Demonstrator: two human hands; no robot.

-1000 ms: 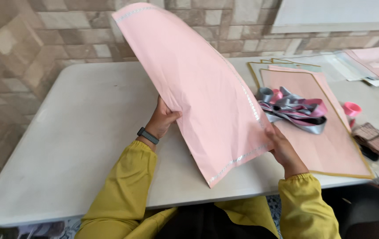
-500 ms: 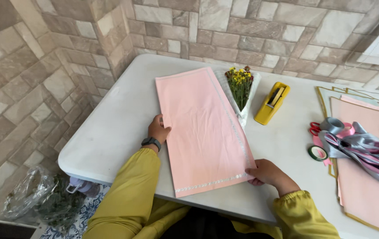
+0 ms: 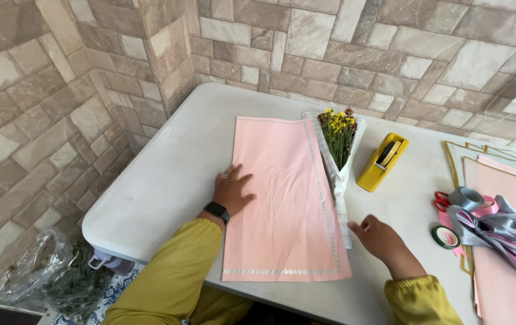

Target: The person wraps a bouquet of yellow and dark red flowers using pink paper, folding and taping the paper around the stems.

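Head view: I see left hand (image 3: 233,189) flat, fingers spread, pinning left edge of pink wrapping sheet (image 3: 285,201) on white table (image 3: 167,174). Right hand (image 3: 380,236) open, empty, hovering near sheet's right edge, maybe grazing table. Small flower bundle (image 3: 338,141) lies touching sheet's far right edge.

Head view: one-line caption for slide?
Left hand flat on pink wrapping sheet; right hand beside it, near small wrapped yellow flower bouquet.

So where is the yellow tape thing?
The yellow tape dispenser sits on the white table toward the right of the head view, just right of the small wrapped bouquet, near the brick wall.
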